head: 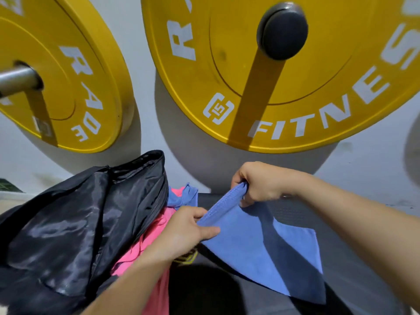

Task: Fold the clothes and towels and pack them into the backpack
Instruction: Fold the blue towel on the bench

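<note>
Gym corner: white wall (145,42) at back, dark textured surface (341,258) below it.

Blue towel (261,251) sits right of centre over that surface. Its top edge is bunched into a thick doubled band, pulled taut between both hands; the rest fans out flat toward the near right. Right hand (261,185) grips the far end of the band, fingers curled round it, knuckles up. Left hand (188,233) pinches the near end, thumb on top along the cloth and fingers tucked under. Both arms bare, coming in from the bottom corners.

Just left of the towel, under the left forearm, lies a pink garment (145,246), rumpled, not folded. A small patch of yellow print on dark fabric (186,258) shows beside the left wrist; can't tell what it belongs to. A second blue cloth (181,196) is crumpled further back, touching the pink one.

Black backpack (79,223) fills the left side, shiny fabric, zip open and flap slack; its edge overlaps the pink garment. Nothing visibly packed inside from this angle.

Above, 2 yellow weight plates hang on the wall: left plate (75,87) on a metal peg (16,80), right plate (272,98) w/ white "FITNES" lettering, "15" mark and a black-capped peg (283,30).
</note>
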